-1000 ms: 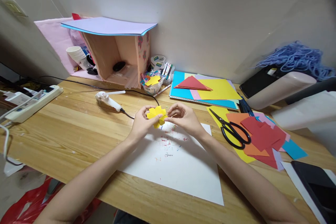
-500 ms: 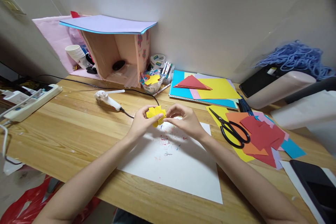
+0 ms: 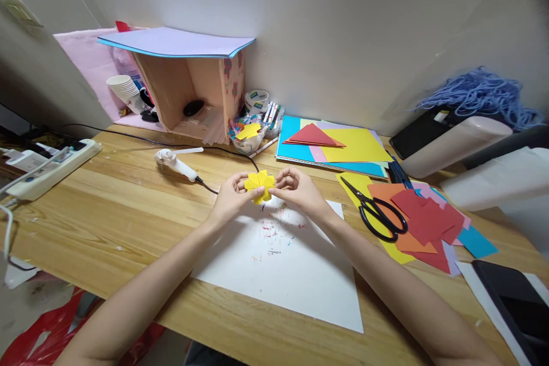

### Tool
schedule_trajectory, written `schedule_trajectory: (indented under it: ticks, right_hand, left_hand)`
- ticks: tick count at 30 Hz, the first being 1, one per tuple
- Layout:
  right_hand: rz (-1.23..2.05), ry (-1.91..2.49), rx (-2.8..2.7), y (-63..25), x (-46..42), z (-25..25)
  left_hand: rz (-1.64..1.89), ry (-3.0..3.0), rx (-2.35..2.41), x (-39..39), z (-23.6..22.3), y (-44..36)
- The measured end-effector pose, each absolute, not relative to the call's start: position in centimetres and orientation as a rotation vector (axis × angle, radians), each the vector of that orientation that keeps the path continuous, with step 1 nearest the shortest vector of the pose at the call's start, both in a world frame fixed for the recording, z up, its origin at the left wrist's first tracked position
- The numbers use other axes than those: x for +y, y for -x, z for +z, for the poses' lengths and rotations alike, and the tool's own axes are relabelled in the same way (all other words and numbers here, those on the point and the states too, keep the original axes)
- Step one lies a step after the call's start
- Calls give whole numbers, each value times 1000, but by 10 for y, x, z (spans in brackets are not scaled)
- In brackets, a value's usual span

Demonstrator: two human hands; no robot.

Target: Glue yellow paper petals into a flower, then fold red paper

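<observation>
A yellow paper flower (image 3: 259,183) with several creased petals is held up between my two hands. My left hand (image 3: 234,197) pinches its left side, thumb on the front. From the right, my right hand (image 3: 298,189) grips the flower's edge between thumb and fingers. Below them lies a white sheet of paper (image 3: 300,286) with red, blue, orange and dark marks. Parts of the petals are hidden behind my fingertips.
Black-handled scissors (image 3: 377,211) rest on coloured paper scraps (image 3: 429,217) at right. A white glue gun (image 3: 175,164) lies at left. Behind stand a cardboard box (image 3: 234,88), a bowl of scraps (image 3: 249,140) and a coloured paper stack (image 3: 295,151). A phone (image 3: 510,303) sits front right.
The yellow flower has turned to face me more. My right hand has closed in from just beside the flower onto its right edge; my left hand has kept its hold.
</observation>
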State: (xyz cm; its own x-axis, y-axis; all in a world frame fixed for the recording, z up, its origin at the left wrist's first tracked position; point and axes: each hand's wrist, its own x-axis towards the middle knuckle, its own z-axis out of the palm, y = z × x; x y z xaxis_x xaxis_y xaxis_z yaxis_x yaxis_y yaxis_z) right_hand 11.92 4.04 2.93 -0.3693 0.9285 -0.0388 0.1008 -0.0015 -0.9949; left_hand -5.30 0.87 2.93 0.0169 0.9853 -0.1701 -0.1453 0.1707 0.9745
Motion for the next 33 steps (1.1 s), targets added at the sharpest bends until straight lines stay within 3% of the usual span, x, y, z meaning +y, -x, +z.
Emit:
schedule_trajectory:
  ticks: [33]
  right_hand:
    - [1699,1121,-1455,-111,34,31]
  left_hand:
    - [1142,-993,1181,8,26,52]
